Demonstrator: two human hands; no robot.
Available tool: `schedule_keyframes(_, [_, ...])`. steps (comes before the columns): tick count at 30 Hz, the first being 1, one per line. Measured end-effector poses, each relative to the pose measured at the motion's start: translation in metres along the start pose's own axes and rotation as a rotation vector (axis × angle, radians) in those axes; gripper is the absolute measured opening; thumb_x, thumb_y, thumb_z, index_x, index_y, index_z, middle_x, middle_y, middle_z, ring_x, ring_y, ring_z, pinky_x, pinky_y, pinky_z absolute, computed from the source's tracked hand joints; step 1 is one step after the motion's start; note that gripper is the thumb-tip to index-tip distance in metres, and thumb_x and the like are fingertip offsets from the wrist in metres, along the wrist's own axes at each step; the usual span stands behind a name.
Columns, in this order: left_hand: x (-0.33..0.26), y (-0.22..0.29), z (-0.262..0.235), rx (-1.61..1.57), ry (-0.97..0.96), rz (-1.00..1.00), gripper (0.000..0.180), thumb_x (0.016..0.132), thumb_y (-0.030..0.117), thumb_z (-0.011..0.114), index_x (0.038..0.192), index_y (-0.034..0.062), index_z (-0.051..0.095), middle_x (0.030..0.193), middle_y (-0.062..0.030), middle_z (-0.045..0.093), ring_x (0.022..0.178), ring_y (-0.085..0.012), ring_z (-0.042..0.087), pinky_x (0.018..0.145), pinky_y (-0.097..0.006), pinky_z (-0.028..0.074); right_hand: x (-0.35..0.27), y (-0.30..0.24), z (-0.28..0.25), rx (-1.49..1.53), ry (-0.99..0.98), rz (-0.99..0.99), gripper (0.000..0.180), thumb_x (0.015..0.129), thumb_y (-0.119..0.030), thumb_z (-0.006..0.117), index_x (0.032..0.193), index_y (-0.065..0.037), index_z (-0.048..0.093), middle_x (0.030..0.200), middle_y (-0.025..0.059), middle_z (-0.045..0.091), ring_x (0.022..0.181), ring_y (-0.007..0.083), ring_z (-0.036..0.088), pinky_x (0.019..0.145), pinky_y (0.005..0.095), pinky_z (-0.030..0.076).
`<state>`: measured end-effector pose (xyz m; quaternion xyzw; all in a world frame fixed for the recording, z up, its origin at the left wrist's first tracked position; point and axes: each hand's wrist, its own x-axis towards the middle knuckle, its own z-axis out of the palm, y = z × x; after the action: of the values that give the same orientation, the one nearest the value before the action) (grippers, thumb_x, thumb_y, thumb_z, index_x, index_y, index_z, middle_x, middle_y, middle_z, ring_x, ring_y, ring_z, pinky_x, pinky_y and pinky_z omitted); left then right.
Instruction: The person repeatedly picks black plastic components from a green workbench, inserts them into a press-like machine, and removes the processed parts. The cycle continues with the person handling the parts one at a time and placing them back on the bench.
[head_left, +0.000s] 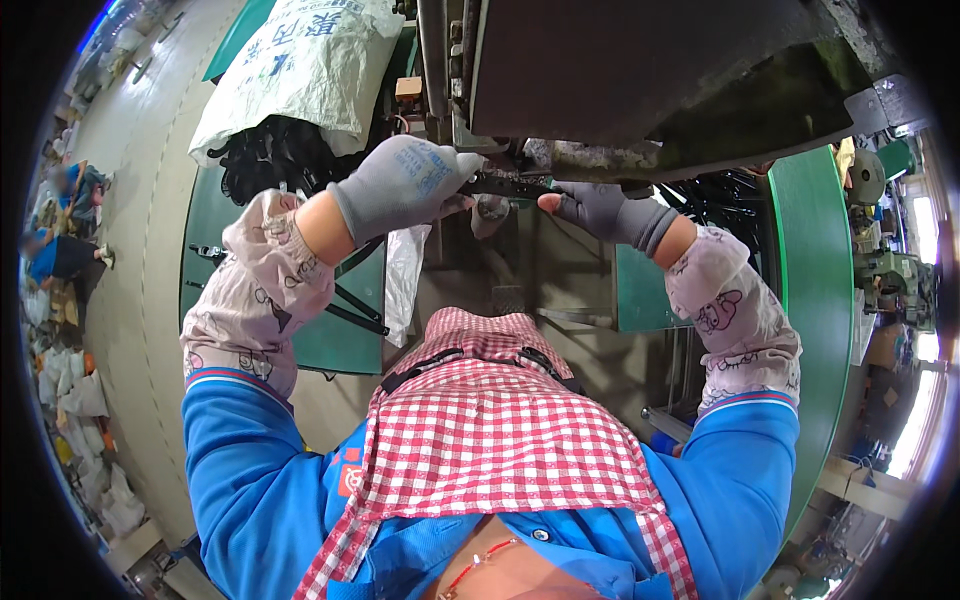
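Note:
A short, dark, narrow bar-like part spans the gap between my hands, right below the machine's edge. My left hand, in a pale grey glove with bare fingertips showing, is closed on its left end. At its right end is my right hand, in a darker grey glove, with the bare thumb tip pressed in and the fingers curled behind, partly hidden. The exact kind of part cannot be made out. Beyond my left hand, a white woven sack spills several black curved pieces.
A large dark machine looms just ahead of my hands. Green worktops stand at left and right. Black strips lie to the right, a clear plastic bag at left. Two people are far left.

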<state>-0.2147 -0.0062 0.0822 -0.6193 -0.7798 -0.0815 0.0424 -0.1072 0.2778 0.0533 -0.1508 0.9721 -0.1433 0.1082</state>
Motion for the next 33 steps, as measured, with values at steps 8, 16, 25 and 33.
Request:
schedule_keyframes(8, [0.015,-0.019,-0.013,-0.006,-0.241,0.063,0.041,0.093,0.037,0.063,0.113,0.0021,0.057,0.080,-0.0148,0.065,0.078,-0.0344,0.068,0.067,-0.043,0.053,-0.015,-0.026,0.005,0.077,0.076,0.038,0.049,0.101,-0.050,0.047,0.107,-0.003,0.061,0.091,0.0219,0.067,0.087,0.0377,0.066,0.080,0.0457,0.049])
schedule_keyframes(16, [-0.024,0.048,0.055,-0.306,0.843,-0.315,0.048,0.087,0.021,0.067,0.129,0.0037,0.051,0.118,-0.0166,0.056,0.102,-0.0317,0.059,0.098,-0.045,0.044,-0.014,-0.031,-0.035,0.582,-0.502,0.213,0.048,0.100,-0.048,0.051,0.109,-0.003,0.063,0.098,0.0165,0.069,0.084,0.0194,0.067,0.082,0.0372,0.051])
schedule_keyframes(25, [0.031,0.197,0.074,-2.379,-0.101,-0.537,0.029,0.101,0.020,0.058,0.123,0.0008,0.053,0.097,-0.0049,0.065,0.082,-0.0128,0.062,0.074,-0.028,0.052,0.134,0.111,0.172,-0.172,0.483,0.337,0.037,0.090,-0.037,0.058,0.111,-0.008,0.066,0.116,0.0201,0.065,0.111,0.0365,0.060,0.098,0.0450,0.046])
schedule_keyframes(33, [0.018,0.202,0.083,-2.235,-0.035,-0.495,0.027,0.100,0.023,0.061,0.117,0.0019,0.055,0.093,-0.0025,0.064,0.077,-0.0102,0.060,0.070,-0.027,0.051,0.111,0.086,0.167,-0.142,0.387,0.397,0.036,0.087,-0.025,0.059,0.120,-0.011,0.064,0.126,0.0193,0.062,0.119,0.0356,0.058,0.099,0.0430,0.048])
